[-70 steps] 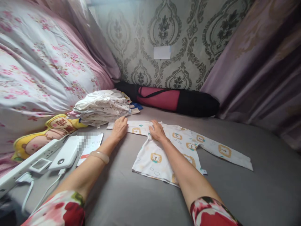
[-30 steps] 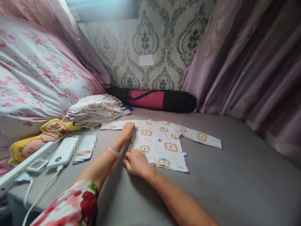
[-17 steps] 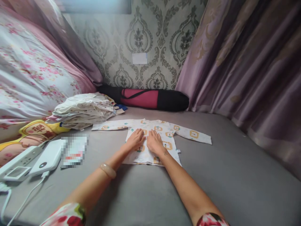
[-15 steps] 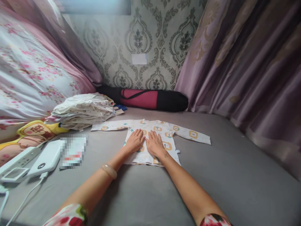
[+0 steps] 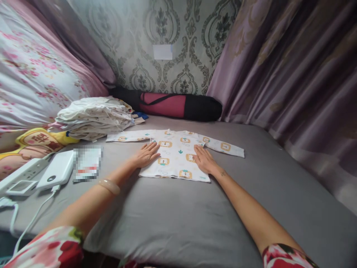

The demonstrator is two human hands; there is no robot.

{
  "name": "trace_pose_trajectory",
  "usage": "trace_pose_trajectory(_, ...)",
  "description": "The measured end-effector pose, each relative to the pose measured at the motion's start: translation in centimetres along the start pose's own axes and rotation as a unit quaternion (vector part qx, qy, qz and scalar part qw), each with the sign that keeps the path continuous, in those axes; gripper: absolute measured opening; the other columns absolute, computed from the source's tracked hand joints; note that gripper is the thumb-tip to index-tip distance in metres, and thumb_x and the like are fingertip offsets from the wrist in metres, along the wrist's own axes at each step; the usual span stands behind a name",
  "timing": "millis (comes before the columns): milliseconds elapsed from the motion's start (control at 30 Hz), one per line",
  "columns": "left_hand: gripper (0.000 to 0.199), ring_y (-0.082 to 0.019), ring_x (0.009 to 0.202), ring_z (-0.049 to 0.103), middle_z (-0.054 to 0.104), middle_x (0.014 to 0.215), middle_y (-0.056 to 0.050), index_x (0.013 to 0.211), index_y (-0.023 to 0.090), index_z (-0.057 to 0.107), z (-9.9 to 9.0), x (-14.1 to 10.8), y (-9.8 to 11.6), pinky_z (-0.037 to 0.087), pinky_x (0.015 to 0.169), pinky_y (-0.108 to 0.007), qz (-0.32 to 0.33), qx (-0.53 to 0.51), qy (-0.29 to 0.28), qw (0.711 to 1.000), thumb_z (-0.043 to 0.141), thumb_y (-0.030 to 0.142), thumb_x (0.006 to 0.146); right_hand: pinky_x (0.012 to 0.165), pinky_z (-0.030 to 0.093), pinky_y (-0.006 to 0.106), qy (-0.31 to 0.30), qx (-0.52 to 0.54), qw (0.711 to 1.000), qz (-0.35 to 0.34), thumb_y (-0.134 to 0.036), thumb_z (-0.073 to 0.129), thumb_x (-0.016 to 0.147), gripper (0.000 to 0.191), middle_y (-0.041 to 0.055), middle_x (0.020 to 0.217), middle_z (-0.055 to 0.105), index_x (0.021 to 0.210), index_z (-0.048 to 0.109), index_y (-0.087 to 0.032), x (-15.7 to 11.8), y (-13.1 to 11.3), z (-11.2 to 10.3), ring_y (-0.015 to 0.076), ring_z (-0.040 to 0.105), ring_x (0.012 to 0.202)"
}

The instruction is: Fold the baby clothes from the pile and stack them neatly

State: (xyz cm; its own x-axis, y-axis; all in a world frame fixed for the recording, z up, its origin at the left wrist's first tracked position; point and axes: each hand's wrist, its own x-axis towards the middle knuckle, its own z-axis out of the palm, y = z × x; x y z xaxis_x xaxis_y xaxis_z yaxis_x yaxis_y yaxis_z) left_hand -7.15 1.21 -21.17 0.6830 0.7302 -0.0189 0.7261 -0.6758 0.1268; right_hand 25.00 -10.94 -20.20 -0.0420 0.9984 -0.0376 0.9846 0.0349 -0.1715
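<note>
A small white long-sleeved shirt (image 5: 175, 160) with orange and green prints lies spread on the grey sheet (image 5: 173, 212), both sleeves stretched out sideways. My left hand (image 5: 146, 154) rests on the left edge of its body, just under the sleeve, palm down and fingers apart. On the opposite edge my right hand (image 5: 205, 160) lies flat with its fingers stretched over the fabric. Neither hand grips the cloth.
A pile of light clothes (image 5: 95, 115) sits at the back left. Left of the shirt are a white power bank (image 5: 57, 171), a power strip (image 5: 25, 171), cables and a blurred packet (image 5: 87, 162). A black and red bag (image 5: 167, 105) lies along the wall.
My hands have moved apart from the middle of the shirt to its two side edges, uncovering the printed front. The view has tilted down a little.
</note>
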Motion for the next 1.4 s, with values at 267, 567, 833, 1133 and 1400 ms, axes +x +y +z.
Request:
trace_pose_trajectory(267, 0.054, -0.026, 0.145, 0.024, 0.031, 0.155, -0.017, 0.144, 0.010, 0.035, -0.7, 0.4, 9.3, 0.020, 0.117, -0.045, -0.009, -0.016, -0.002, 1.000, 0.032, 0.038, 0.098, 0.118, 0.002, 0.046, -0.027, 0.030, 0.999, -0.034, -0.040, 0.021, 0.100, 0.059, 0.0109, 0.159, 0.021, 0.151, 0.029, -0.013, 0.8, -5.3, -0.9, 0.0234, 0.013, 0.147)
trace_pose_trajectory(567, 0.076, -0.027, 0.148, 0.013, 0.020, 0.159, -0.014, 0.151, 0.015, 0.026, 0.9, -3.4, 9.0, 0.007, 0.119, -0.048, 0.046, -0.036, 0.002, 0.998, 0.029, 0.064, 0.093, 0.117, 0.002, 0.050, -0.018, 0.029, 0.994, -0.105, -0.047, 0.030, 0.099, 0.061, 0.0132, 0.160, 0.014, 0.152, 0.027, -0.018, -2.4, -7.9, 0.4, 0.0267, 0.008, 0.148)
trace_pose_trajectory(833, 0.078, -0.023, 0.148, 0.009, 0.016, 0.160, -0.007, 0.153, 0.021, 0.022, 0.0, -5.5, 5.5, 0.003, 0.119, -0.040, 0.052, -0.029, -0.026, 0.998, 0.027, 0.068, 0.091, 0.119, 0.001, 0.049, -0.070, 0.029, 0.980, -0.182, -0.048, 0.030, 0.100, 0.054, 0.0054, 0.161, 0.013, 0.150, 0.031, -0.029, -5.0, -4.9, -1.0, 0.0244, 0.005, 0.148)
trace_pose_trajectory(1133, 0.049, -0.021, 0.143, 0.028, 0.036, 0.154, 0.000, 0.146, 0.033, 0.038, -2.4, -6.0, 3.4, 0.014, 0.117, -0.042, 0.082, -0.042, -0.049, 0.995, 0.025, 0.046, 0.100, 0.119, 0.008, 0.045, -0.084, 0.031, 0.981, -0.173, -0.044, 0.031, 0.100, 0.050, 0.0012, 0.160, 0.019, 0.149, 0.033, -0.032, -7.9, -0.8, -2.2, 0.0223, 0.015, 0.147)
trace_pose_trajectory(1400, 0.031, -0.021, 0.100, 0.058, 0.061, 0.107, -0.009, 0.112, 0.021, 0.062, -2.3, -5.3, 9.6, 0.047, 0.087, -0.032, 0.210, -0.092, 0.043, 0.972, 0.048, 0.043, 0.095, 0.094, 0.040, 0.034, 0.012, 0.081, 0.969, -0.232, -0.034, 0.048, 0.097, 0.025, 0.0084, 0.111, 0.061, 0.113, 0.064, -0.023, -7.8, -4.5, -2.3, 0.0204, 0.053, 0.106)
